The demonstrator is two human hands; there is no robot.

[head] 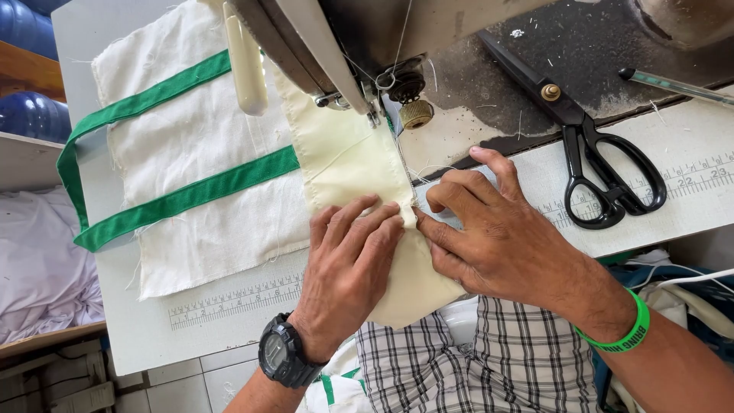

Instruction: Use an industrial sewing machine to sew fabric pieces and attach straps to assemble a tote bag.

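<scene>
Fingertips of your left hand (348,264) lie flat and slightly spread on the pale cream fabric strip (355,164), pressing it down. Your right hand (489,233) pinches the strip's folded right edge between thumb and fingers. The strip runs from both hands up under the sewing machine presser foot (375,115). To its left lies a white cloth bag with green webbing straps (187,164). Black-handled steel scissors (589,149) rest on the grey worktable with printed ruler (229,302).
</scene>
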